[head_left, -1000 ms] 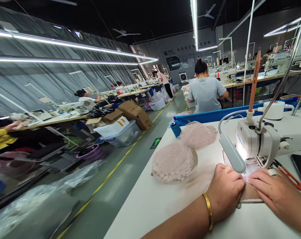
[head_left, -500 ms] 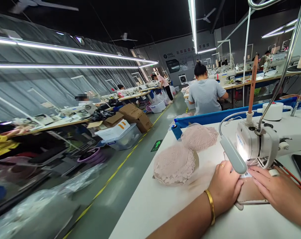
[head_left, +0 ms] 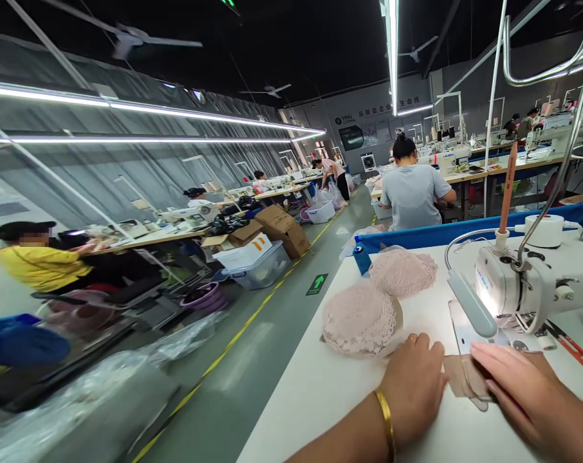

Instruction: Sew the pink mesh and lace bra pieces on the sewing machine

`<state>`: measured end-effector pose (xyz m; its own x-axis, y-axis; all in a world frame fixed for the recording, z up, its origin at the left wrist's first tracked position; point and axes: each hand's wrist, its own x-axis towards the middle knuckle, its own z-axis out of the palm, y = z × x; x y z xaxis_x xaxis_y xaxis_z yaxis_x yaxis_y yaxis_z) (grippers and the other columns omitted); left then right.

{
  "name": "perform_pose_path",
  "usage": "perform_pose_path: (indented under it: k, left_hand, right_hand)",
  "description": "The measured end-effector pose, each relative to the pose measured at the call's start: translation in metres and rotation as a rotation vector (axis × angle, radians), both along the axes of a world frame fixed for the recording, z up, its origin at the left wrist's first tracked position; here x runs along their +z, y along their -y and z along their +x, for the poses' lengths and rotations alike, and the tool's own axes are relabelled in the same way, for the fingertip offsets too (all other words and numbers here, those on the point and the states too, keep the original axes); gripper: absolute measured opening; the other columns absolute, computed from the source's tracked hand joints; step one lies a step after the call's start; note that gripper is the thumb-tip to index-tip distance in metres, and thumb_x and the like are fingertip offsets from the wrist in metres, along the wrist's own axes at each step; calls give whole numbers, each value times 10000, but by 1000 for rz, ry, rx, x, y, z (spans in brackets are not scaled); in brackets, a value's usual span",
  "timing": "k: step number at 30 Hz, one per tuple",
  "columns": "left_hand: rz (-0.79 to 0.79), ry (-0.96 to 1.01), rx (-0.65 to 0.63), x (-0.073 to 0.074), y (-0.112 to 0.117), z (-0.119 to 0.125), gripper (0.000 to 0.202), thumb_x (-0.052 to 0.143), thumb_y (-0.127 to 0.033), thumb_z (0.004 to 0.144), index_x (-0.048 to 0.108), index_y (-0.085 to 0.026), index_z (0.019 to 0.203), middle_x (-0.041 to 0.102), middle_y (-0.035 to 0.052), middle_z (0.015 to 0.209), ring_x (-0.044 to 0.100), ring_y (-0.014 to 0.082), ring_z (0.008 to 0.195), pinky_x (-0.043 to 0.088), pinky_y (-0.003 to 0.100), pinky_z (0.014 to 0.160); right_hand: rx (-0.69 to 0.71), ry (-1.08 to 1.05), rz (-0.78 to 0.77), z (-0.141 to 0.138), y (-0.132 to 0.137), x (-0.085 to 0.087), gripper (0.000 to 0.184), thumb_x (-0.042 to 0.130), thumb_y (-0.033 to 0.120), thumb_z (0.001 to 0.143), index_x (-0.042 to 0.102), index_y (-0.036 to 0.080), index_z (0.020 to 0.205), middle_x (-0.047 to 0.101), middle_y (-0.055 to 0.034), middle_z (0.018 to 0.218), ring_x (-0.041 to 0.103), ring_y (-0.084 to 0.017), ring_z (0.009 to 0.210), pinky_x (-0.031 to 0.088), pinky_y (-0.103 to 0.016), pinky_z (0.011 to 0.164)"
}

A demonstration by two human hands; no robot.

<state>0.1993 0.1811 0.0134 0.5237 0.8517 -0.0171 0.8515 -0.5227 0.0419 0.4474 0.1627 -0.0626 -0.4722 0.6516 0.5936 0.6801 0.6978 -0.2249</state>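
Lying between the two hands, the thin beige fabric strip (head_left: 456,376) rests on the white sewing table (head_left: 315,405), right of the left edge and on the wearer's side of the sewing machine (head_left: 501,276). Its visible long axis runs crosswise, from the left fingertips to beneath the right hand, with beige cloth emerging beyond that hand. The left hand (head_left: 414,389) sits at the strip's left end, fingers bent and knuckles raised; whether they pinch it cannot be told. The right hand (head_left: 516,386) lies across the strip, fingers straight and together, with no grasp seen (the underside is hidden). The right hand is the nearer to the needle area, which stands just past its fingertips, toward the table's far edge.

Two pink lace cups (head_left: 361,318) lie near the left edge, one overlapping the other; a blue thread spool (head_left: 361,259) leans by the far left corner.

Markings: JUKI on the co-worker's machine (head_left: 448,156); YING CLOTHING on the wall (head_left: 345,119), beside Chinese characters partly cut by a light tube. The near machine's blue lettering is not clearly legible. The green floor sign (head_left: 317,283) shows a white arrow; its small print is unreadable.
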Motion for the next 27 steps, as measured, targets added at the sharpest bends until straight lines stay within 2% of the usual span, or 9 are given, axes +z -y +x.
perform_pose_path:
  k: [4, 6, 9, 13, 16, 19, 21, 24, 27]
  left_hand:
    - [27, -71, 160, 1, -4, -21, 205, 653, -253, 1015, 695, -114, 1159, 686, 189, 1194, 622, 386, 1124, 530, 513, 943]
    - [25, -53, 166, 4, -6, -25, 227, 638, -251, 1027, 688, -107, 1194, 689, 181, 1218, 629, 375, 1130, 532, 511, 961]
    - [103, 33, 57, 8, -4, -26, 207, 581, -220, 1042, 671, -150, 1215, 694, 134, 1230, 633, 332, 1080, 537, 486, 938]
    - [246, 170, -76, 7, -5, -28, 256, 493, -106, 1014, 674, -181, 1177, 711, 105, 1231, 625, 299, 1048, 534, 461, 913]
    - [298, 262, -162, 3, -12, -26, 361, 485, -17, 935, 676, -185, 1192, 709, 103, 1310, 627, 289, 1158, 526, 462, 1014]
    - [288, 284, -191, 1, -22, -20, 408, 491, 8, 895, 682, -189, 1197, 719, 101, 1318, 636, 281, 1224, 524, 470, 1068]
    - [269, 283, -188, 0, -26, -17, 412, 499, 0, 895, 682, -185, 1215, 721, 104, 1332, 644, 282, 1250, 529, 478, 1079]
    - [221, 322, -236, 1, -25, -18, 400, 507, -24, 919, 677, -177, 1247, 727, 107, 1350, 645, 285, 1294, 529, 469, 1096]
    - [126, 424, -316, 5, -21, -16, 305, 503, -79, 1002, 695, -190, 1211, 751, 82, 1317, 676, 260, 1242, 538, 426, 1077]
  right_hand:
    - [-14, 33, -130, -34, -14, 9, 427, 496, 220, 1023, 601, 218, 1437, 713, -170, 1378, 726, -345, 1184, 673, -476, 886]
    - [-4, 38, -163, -39, -17, 13, 372, 486, 224, 1037, 618, 214, 1384, 726, -165, 1298, 735, -339, 1099, 674, -480, 829]
    - [106, 18, -233, -28, -8, 22, 284, 477, 232, 1081, 638, 252, 1314, 739, -106, 1147, 729, -279, 982, 651, -416, 804]
    - [283, 16, -279, -9, 13, 30, 253, 505, 212, 1093, 644, 304, 1282, 745, -50, 1093, 734, -229, 955, 630, -326, 797]
    - [248, -27, -233, -17, 14, 27, 303, 467, 200, 1095, 624, 297, 1335, 738, -71, 1144, 732, -241, 999, 634, -342, 816]
    - [120, -42, -222, -41, 1, 23, 337, 499, 228, 1073, 583, 233, 1399, 670, -158, 1367, 676, -317, 1213, 621, -479, 987]
    - [104, -23, -236, -50, -5, 24, 311, 522, 216, 1049, 614, 216, 1347, 692, -161, 1325, 685, -323, 1192, 622, -504, 998]
    - [223, 0, -280, -34, 3, 31, 236, 499, 209, 1055, 691, 265, 1180, 744, -99, 1177, 721, -278, 1078, 649, -421, 934]
    - [318, 13, -455, 12, 26, 35, 212, 516, 267, 1097, 723, 313, 1113, 757, -71, 1135, 735, -265, 1028, 660, -377, 880]
